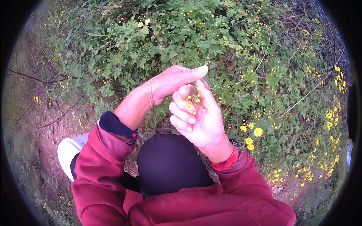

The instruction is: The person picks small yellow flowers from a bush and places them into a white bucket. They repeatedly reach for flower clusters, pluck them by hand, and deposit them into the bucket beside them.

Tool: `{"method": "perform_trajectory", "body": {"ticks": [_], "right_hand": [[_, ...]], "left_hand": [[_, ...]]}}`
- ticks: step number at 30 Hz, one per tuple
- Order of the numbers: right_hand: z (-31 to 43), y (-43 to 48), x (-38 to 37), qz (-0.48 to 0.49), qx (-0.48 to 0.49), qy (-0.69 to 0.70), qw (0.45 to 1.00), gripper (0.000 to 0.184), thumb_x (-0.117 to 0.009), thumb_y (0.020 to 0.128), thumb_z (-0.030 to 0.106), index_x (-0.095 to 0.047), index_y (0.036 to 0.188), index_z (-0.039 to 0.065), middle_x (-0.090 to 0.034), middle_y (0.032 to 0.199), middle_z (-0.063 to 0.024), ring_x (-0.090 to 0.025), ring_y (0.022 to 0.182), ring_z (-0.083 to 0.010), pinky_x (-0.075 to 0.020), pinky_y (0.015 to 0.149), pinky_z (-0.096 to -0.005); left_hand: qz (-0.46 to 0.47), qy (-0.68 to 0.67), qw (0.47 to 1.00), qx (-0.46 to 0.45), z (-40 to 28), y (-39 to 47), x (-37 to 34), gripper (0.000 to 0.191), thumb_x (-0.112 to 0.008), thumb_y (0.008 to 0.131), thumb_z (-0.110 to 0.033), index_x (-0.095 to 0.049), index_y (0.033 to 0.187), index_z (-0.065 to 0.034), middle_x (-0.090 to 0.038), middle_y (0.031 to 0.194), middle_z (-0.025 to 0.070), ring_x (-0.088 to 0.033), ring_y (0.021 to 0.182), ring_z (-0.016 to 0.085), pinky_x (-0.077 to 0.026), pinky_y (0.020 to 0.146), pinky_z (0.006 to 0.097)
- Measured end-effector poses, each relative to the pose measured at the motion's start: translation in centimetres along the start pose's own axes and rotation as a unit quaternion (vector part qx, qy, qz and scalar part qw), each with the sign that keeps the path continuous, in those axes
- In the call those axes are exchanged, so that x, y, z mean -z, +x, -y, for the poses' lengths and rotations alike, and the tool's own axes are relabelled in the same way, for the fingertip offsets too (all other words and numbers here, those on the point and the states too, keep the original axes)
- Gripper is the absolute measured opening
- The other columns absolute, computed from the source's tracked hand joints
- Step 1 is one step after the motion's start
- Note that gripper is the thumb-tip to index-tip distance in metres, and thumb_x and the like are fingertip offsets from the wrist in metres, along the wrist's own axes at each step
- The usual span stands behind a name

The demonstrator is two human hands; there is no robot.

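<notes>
My right hand is turned palm up with its fingers curled. A thin sprig of small round yellow flower buds hangs over its palm, the stem pinched near the thumb and index fingertips. Just above, my left hand reaches in from the left and meets the right fingertips. Its thumb stretches out along the top, while the other fingers are mostly hidden, so whether they grip anything does not show. Several open yellow blossoms stand on thin stems beside my right wrist.
Dense green leafy plants with scattered buds fill the ground ahead. A dry stalk slants across the right side, near more yellow flowers. Bare dark twigs spread at left. A white container stands by my left sleeve, and my dark-clad knee is below my hands.
</notes>
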State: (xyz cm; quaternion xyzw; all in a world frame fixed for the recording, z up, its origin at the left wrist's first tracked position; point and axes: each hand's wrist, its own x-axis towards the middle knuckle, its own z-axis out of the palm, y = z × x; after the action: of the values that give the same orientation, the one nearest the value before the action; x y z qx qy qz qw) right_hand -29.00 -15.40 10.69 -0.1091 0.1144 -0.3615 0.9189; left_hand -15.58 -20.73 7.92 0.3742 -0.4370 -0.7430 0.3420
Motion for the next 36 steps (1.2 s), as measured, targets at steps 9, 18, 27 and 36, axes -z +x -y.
{"method": "perform_trajectory", "body": {"ticks": [9,18,27,36], "right_hand": [[-1.9,-0.5,0.1,0.038,-0.117,-0.076,0.99,0.044,-0.031,0.101,0.038,-0.054,0.097,0.001,-0.037,0.058,0.0016,-0.031,0.046,-0.0079,-0.0289,0.042,-0.0226],[-1.9,-0.4,0.6,0.048,-0.085,-0.2,0.975,0.035,-0.038,0.1,0.035,-0.049,0.084,0.006,-0.044,0.061,-0.0018,-0.035,0.046,-0.0082,-0.0293,0.042,-0.0218],[-1.2,-1.5,1.9,-0.076,-0.077,-0.197,0.974,0.029,-0.041,0.101,0.032,-0.053,0.095,0.006,-0.042,0.062,0.0016,-0.034,0.046,-0.0049,-0.0274,0.042,-0.0199],[-0.9,-1.6,2.9,-0.016,-0.124,-0.074,0.989,0.031,-0.04,0.101,0.031,-0.053,0.094,0.004,-0.043,0.06,0.0006,-0.032,0.042,-0.0044,-0.0262,0.039,-0.019]], "left_hand": [[0.039,0.293,0.953,0.067,-3.4,-5.0,1.6,0.063,-0.06,0.084,-0.057,-0.065,0.069,0.0039,-0.06,0.06,0.0096,-0.053,0.058,0.016,-0.043,0.056,0.0331],[0.183,-0.141,0.97,-0.079,0.0,-4.4,0.4,0.027,-0.063,0.086,-0.024,-0.066,0.095,0.0018,-0.066,0.104,0.0166,-0.065,0.091,0.023,-0.051,0.085,0.0336],[-0.016,-0.092,0.991,-0.096,1.2,-4.0,-0.4,0.014,-0.068,0.086,-0.015,-0.06,0.089,-0.0048,-0.065,0.08,0.0061,-0.063,0.074,0.013,-0.052,0.066,0.0261],[-0.087,-0.004,0.982,-0.169,1.6,-3.4,-1.1,0.014,-0.064,0.09,-0.02,-0.058,0.086,-0.0079,-0.06,0.07,-0.0012,-0.053,0.062,0.005,-0.041,0.053,0.0193]]}}
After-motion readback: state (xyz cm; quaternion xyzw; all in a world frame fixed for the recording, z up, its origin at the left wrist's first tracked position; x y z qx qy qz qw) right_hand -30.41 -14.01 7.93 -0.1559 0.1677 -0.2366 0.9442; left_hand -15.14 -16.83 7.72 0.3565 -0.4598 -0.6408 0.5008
